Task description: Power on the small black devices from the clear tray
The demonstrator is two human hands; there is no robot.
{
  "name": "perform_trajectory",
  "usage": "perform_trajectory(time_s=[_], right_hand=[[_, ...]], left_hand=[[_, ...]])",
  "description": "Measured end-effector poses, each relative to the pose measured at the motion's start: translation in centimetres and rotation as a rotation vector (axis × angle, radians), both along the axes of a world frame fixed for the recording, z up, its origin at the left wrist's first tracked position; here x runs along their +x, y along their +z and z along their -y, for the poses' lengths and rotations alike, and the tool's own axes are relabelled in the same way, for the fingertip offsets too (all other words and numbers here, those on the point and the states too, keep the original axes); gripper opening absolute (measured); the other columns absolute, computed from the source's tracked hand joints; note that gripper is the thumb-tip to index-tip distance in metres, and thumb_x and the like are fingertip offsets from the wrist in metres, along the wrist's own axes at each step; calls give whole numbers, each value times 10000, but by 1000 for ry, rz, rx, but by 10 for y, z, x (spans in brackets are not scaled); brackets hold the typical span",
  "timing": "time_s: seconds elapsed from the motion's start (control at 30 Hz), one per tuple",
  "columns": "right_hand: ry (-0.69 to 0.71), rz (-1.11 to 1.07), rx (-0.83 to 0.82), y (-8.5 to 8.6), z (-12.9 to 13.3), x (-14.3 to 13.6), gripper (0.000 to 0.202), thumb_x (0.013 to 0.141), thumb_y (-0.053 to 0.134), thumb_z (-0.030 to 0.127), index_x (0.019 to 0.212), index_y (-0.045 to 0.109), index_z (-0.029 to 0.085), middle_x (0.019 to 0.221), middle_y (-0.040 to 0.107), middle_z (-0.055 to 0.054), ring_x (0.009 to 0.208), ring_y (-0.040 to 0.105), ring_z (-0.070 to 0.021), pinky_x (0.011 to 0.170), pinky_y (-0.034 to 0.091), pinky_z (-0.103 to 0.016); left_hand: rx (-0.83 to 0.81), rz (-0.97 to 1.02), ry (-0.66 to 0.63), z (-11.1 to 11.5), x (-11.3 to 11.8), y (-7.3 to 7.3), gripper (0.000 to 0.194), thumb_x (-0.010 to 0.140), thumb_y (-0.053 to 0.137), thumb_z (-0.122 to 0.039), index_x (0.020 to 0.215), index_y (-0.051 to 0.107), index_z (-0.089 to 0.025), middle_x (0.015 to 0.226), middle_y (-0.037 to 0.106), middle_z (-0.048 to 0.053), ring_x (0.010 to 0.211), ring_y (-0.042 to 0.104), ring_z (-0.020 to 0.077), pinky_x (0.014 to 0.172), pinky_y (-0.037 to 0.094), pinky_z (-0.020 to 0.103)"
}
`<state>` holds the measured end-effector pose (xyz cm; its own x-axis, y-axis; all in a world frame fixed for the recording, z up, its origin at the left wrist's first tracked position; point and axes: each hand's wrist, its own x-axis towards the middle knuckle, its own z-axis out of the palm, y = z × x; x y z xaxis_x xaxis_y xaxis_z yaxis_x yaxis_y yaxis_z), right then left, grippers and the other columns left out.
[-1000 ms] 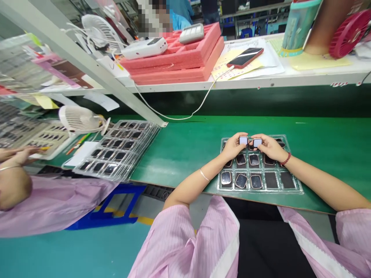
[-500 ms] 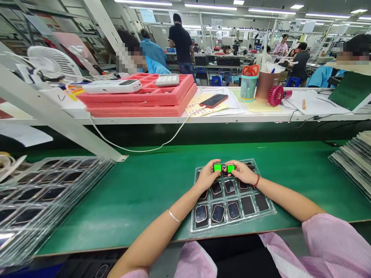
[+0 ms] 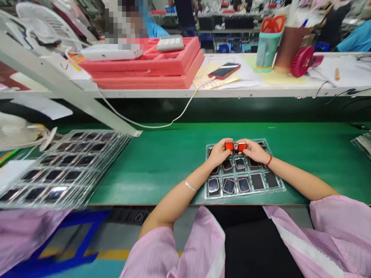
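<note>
My left hand (image 3: 219, 153) pinches a smartwatch (image 3: 228, 146) whose square screen glows red. Close beside it, my right hand (image 3: 255, 150) grips a second smartwatch (image 3: 242, 146), its screen red too. Both are held over the far side of a clear plastic tray (image 3: 245, 195) on the green bench. Dark-screened smartwatches fill several of the tray's pockets, among them one watch (image 3: 213, 185) at the near left corner. Two pockets at the near right show only dark bottoms. My hands cover part of the far row.
Stacked clear trays (image 3: 69, 160) of watches lie to the left; more trays (image 3: 363, 144) are at the right edge. A white shelf (image 3: 226, 92) spans the back, bearing red foam trays (image 3: 145, 79), a phone (image 3: 224, 71), and a pink fan (image 3: 302, 61). A slanted post (image 3: 95, 110) meets the bench.
Both watch screens have turned from green to red. The camera has tilted downward, so the scene sits higher. My hands keep their hold on the two watches.
</note>
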<state>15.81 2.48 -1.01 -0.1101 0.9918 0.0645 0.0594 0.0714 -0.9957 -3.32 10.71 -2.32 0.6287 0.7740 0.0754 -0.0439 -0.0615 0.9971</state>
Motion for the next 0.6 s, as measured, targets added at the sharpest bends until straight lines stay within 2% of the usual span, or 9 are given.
perform_trajectory(time_s=[0.1, 0.2, 0.33, 0.43, 0.53, 0.6], right_hand=[[18, 73, 37, -2, 0, 4, 492, 702, 533, 130, 1187, 578, 200, 1142, 712, -75, 943, 707, -206, 876, 587, -382], [12, 122, 40, -4, 1, 6, 495, 736, 544, 145, 1227, 570, 196, 1172, 708, -95, 930, 714, -216, 766, 594, -343], [-9, 151, 39, -3, 3, 5, 423, 806, 543, 195, 1227, 582, 188, 1135, 717, -97, 852, 713, -210, 612, 566, -295], [-1, 130, 61, -2, 4, 3, 440, 773, 549, 166, 1210, 596, 197, 1130, 719, -80, 875, 713, -204, 745, 604, -346], [1, 84, 96, -1, 3, 2, 480, 729, 578, 135, 1202, 598, 209, 1144, 715, -66, 1027, 699, -230, 928, 592, -412], [3, 76, 96, 0, 3, 2, 467, 737, 586, 134, 1197, 599, 213, 1132, 717, -63, 1030, 702, -236, 942, 595, -428]], left_hand=[[44, -4, -6, 1, 1, 0, 552, 656, 591, -33, 1196, 593, -148, 1022, 679, 51, 819, 657, 119, 786, 543, 255], [82, -17, 6, 1, 0, -2, 524, 680, 632, -59, 1195, 601, -155, 1067, 681, 65, 901, 653, 145, 806, 539, 256], [52, 2, -11, 1, -1, -5, 360, 780, 638, -180, 1138, 613, -146, 1079, 675, 85, 777, 636, 131, 714, 547, 261], [64, 5, -21, 2, -1, -4, 392, 748, 623, -139, 1140, 607, -145, 1103, 668, 87, 805, 641, 138, 735, 553, 267], [97, -1, -22, 2, -1, -3, 496, 687, 605, -70, 1176, 593, -150, 1073, 671, 68, 904, 651, 157, 801, 548, 267], [96, -13, -19, 2, -1, -3, 492, 701, 594, -72, 1187, 588, -153, 1021, 672, 56, 873, 653, 150, 796, 549, 267]])
